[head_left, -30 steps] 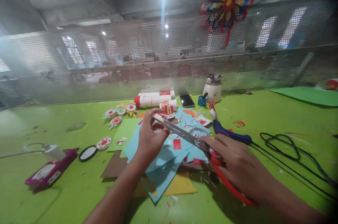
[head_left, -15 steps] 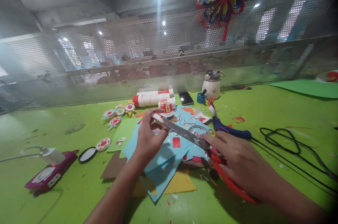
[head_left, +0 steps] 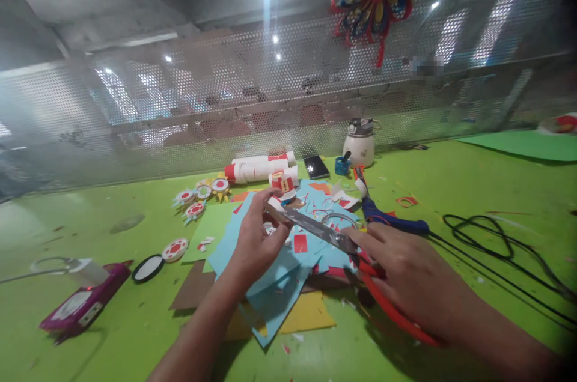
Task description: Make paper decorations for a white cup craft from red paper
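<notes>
My right hand (head_left: 401,274) is closed around the red handles of a pair of scissors (head_left: 320,230), whose blades point left and away from me. My left hand (head_left: 261,232) pinches a small white paper piece (head_left: 276,205) at the blade tips. Part of that piece is hidden by the fingers and blades. Beneath both hands lie light blue paper sheets (head_left: 274,286) strewn with red and white scraps. A red paper rectangle (head_left: 300,243) rests on them below the blades.
A blue glue gun (head_left: 396,223) with a black cord lies at right. White tubes (head_left: 256,170), a phone (head_left: 316,167), a blue jar (head_left: 342,166) and a white bottle (head_left: 359,145) stand or lie behind. At left are paper discs (head_left: 175,250) and a purple power strip (head_left: 85,304).
My left hand has shifted slightly right and down along with the white paper. The scissors stay nearly in place, and the whole view has moved a little.
</notes>
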Demonstrator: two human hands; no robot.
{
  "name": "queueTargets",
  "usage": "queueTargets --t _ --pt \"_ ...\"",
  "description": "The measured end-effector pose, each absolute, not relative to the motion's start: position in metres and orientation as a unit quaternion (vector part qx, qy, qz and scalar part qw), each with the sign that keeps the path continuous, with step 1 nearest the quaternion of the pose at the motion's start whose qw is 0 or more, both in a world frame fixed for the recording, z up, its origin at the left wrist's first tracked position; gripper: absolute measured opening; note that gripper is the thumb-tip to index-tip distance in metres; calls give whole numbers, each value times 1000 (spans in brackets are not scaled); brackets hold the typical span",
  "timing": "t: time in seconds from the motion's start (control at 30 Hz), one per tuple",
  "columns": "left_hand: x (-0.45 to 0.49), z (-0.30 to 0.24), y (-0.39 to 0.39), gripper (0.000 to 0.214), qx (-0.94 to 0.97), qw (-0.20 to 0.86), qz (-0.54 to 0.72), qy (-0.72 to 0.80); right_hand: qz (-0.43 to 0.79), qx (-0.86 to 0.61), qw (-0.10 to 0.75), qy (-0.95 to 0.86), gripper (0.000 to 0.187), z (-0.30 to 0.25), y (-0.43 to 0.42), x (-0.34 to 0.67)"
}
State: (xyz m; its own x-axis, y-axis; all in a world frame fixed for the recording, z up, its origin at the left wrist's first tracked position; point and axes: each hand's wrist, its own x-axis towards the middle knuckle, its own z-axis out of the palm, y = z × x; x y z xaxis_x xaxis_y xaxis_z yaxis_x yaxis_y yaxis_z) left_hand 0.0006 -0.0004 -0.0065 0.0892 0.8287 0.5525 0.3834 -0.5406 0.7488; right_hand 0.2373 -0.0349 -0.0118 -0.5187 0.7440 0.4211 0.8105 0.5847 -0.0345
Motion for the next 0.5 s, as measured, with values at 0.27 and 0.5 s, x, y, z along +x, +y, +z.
queueTargets --t 0.27,0.5 --pt "1 -10 1 38 713 246 496 431 -94 -448 195 -867 36 -10 -35 240" --pt "-2 -9 1 39 739 173 454 467 -84 -454 168 -871 34 -7 -37 243"
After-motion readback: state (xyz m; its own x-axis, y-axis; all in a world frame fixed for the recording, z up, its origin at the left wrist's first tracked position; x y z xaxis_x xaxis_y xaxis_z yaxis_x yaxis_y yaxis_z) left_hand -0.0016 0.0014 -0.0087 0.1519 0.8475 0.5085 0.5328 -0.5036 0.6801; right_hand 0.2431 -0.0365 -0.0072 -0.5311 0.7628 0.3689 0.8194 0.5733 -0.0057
